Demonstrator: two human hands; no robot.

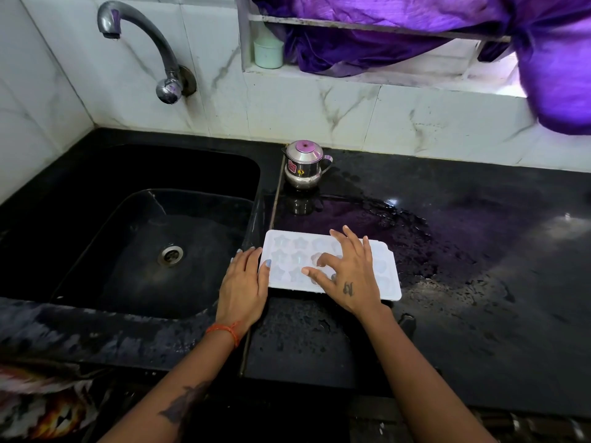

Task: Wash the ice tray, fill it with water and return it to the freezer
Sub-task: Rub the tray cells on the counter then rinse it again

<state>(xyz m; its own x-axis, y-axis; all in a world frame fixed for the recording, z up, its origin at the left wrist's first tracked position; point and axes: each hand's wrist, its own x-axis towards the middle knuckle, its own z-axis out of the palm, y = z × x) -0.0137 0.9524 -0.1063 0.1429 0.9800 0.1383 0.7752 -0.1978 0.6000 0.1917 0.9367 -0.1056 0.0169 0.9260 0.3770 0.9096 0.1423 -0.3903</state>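
Both bare forearms reach in from six o'clock. Her left hand (243, 282) lies flat, fingers straight, against the short end of the white plastic ice tray with star-shaped cells (287, 251). Her right hand (347, 273) spreads loosely curled fingers on top, gripping nothing. Its long axis runs nine to three on the wet black counter (479, 251), just beside the black sink (144, 219) at nine o'clock; the left hand is nearer that basin.

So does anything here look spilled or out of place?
Yes: water is pooled and beaded across the black counter behind and right of the ice tray. The tray itself lies flat beside the sink, nothing tipped or broken.
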